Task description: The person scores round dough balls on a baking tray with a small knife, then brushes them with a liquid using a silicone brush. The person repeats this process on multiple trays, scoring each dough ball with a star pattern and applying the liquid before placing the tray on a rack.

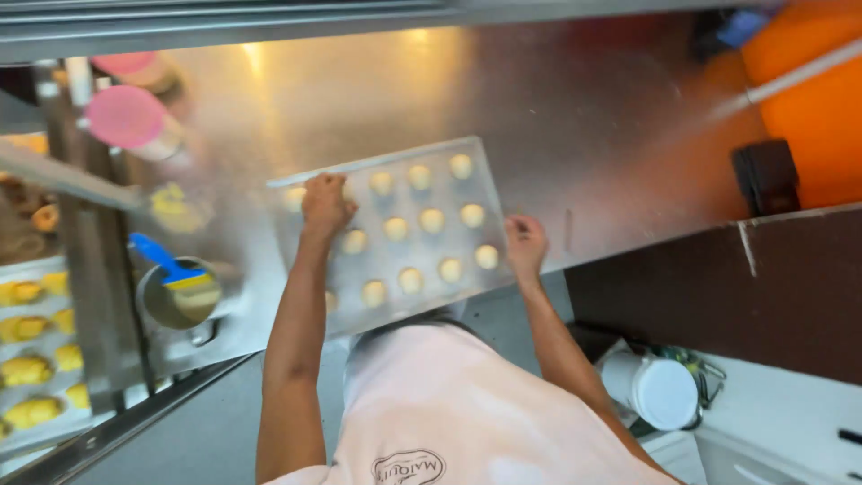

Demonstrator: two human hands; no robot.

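Note:
A metal baking tray (pixel 485 202) lies on the steel worktop in front of me, holding several pale round dough balls (pixel 432 220) in rows. My left hand (pixel 325 205) is closed as a fist and rests on the tray's left part, among the dough balls. At the tray's right edge my right hand (pixel 524 244) grips the rim with curled fingers. Both forearms reach out from my pale apron at the bottom of the view.
A small metal pot (pixel 178 296) with yellowish liquid and a blue-handled brush (pixel 154 253) stands left of the tray. Pink-lidded containers (pixel 126 117) sit at the far left. A rack with trays of yellow pastries (pixel 27 368) is at the left edge. A white bucket (pixel 660 388) stands low right.

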